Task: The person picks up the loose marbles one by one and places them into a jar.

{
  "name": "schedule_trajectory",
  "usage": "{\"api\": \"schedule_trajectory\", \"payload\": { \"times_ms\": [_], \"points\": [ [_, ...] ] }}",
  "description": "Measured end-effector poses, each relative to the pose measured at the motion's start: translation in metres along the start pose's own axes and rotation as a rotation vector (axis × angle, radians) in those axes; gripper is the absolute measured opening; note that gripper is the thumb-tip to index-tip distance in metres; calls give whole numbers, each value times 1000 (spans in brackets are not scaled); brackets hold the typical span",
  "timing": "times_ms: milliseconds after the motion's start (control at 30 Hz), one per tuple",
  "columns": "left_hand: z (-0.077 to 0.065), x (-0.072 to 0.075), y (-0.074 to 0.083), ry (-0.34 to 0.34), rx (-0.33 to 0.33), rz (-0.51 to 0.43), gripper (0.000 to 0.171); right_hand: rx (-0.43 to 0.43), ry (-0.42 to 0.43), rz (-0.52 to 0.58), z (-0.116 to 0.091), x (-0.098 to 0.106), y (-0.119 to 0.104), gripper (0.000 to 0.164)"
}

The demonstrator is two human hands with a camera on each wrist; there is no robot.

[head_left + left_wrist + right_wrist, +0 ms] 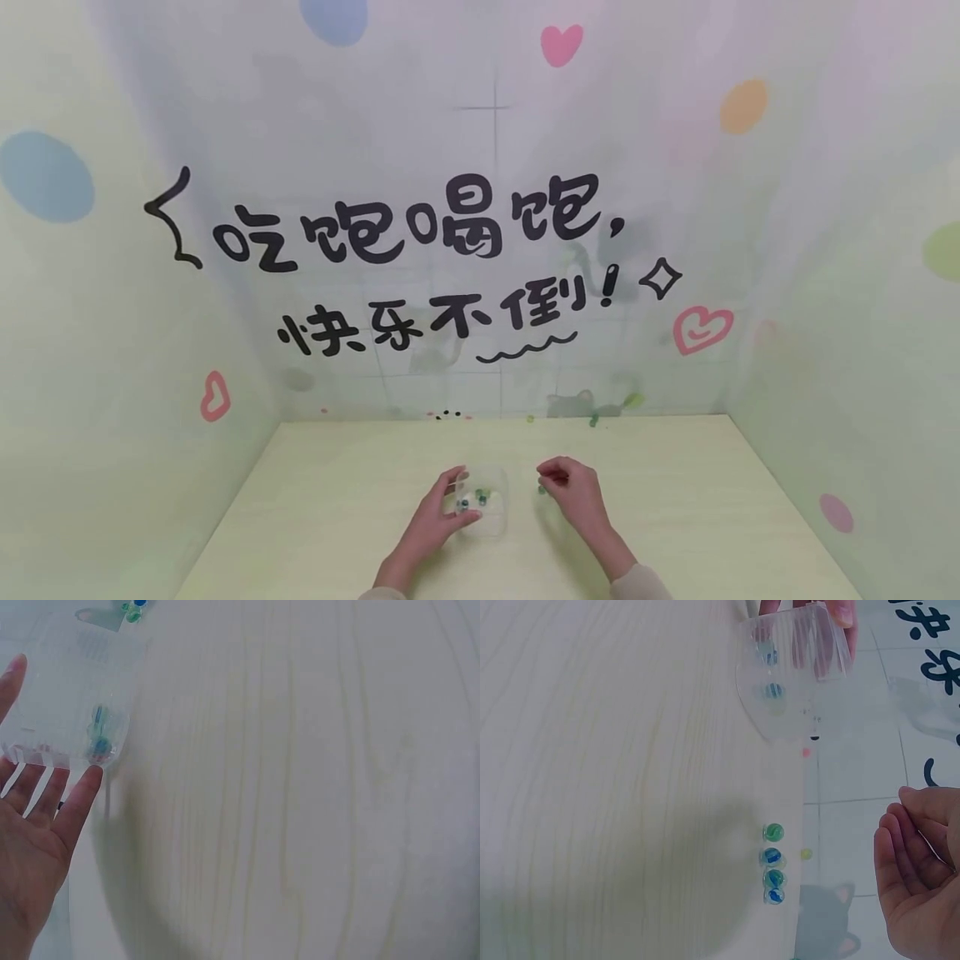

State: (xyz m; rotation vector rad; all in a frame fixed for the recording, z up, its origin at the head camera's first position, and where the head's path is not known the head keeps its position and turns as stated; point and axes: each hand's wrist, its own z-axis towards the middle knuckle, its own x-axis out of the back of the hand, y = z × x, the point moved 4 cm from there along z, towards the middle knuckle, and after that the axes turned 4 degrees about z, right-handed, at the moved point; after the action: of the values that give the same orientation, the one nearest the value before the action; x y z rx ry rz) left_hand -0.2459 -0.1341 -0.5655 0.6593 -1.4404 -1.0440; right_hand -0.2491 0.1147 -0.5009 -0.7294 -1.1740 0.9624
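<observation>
My left hand grips a clear plastic box by its left side, thumb on the near side and fingers around the far side. Several blue and green glass marbles lie inside it. To the right, my right hand has its fingers bent, with thumb and fingertips drawn together. Near those fingertips, a short row of blue and green marbles sits on the table; the hand partly covers it in the head view. I cannot tell whether a marble is between the right fingertips.
A pale wood-grain table lies under both hands. Printed panels stand along its back, left and right edges, the back wall bearing large dark lettering and coloured shapes. Soft hand shadows fall on the tabletop.
</observation>
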Motion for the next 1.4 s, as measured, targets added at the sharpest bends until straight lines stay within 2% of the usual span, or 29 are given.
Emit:
{"api": "schedule_trajectory", "payload": {
  "times_ms": [267, 633, 1100, 1233, 1400],
  "points": [
    [-3, 1, 0, -5, 22, -1, 78, -7, 31, -3, 2, 12, 4, 9],
    [-3, 0, 5, -9, -4, -13, 76, -12, 62, -63, 5, 26, 14, 12],
    [-3, 0, 3, -3, -4, -16, 77, -63, 68, -62, 7, 31, 34, 17],
    [-4, 1, 5, 3, -23, -3, 77, -68, 74, -78, 6, 33, 40, 19],
    [-4, 2, 6, -1, -9, -20, 77, -73, 81, -74, 6, 34, 46, 19]
  ]
}}
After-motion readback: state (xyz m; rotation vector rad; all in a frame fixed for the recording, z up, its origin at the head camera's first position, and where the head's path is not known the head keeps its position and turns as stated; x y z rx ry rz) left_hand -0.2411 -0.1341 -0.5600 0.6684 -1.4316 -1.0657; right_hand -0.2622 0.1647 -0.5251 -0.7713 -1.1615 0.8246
